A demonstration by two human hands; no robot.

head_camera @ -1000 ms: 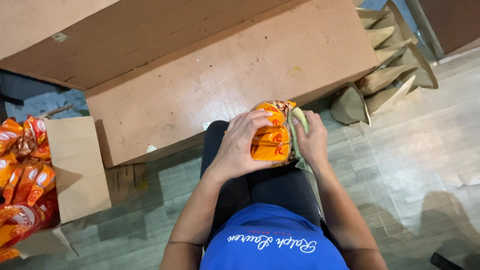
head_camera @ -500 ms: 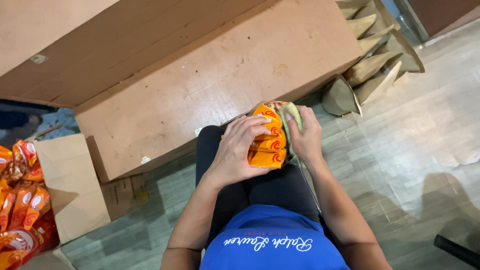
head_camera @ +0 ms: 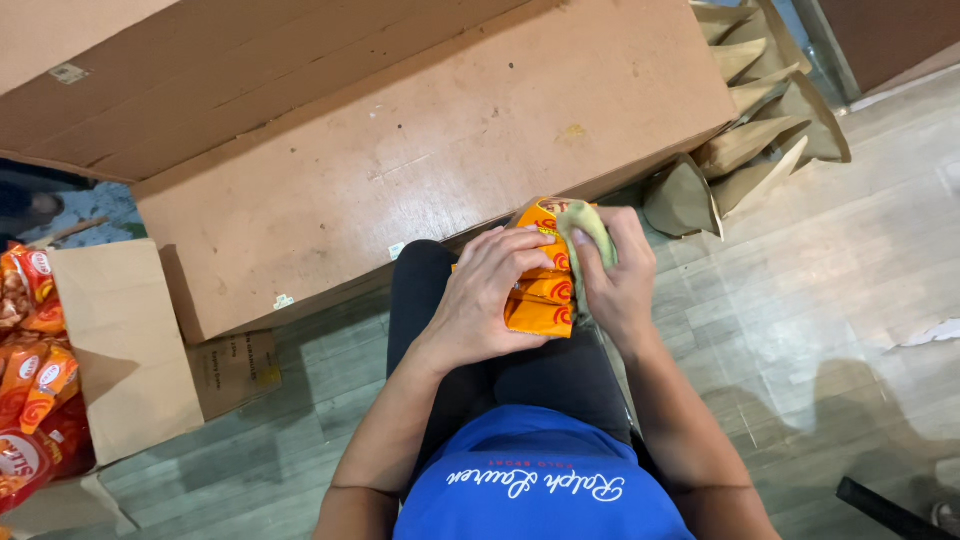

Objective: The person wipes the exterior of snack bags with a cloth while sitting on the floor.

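A stack of orange snack packets (head_camera: pixel 543 290) sits on the person's lap, half inside a brown paper bag (head_camera: pixel 588 232). The left hand (head_camera: pixel 482 298) clamps the stack; the right hand (head_camera: pixel 617 283) grips the bag's edge. At far left, an open cardboard box (head_camera: pixel 120 345) holds more orange packets (head_camera: pixel 32 385).

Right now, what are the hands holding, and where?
A stack of orange snack packets: left hand grips its left side, right hand its right edge.
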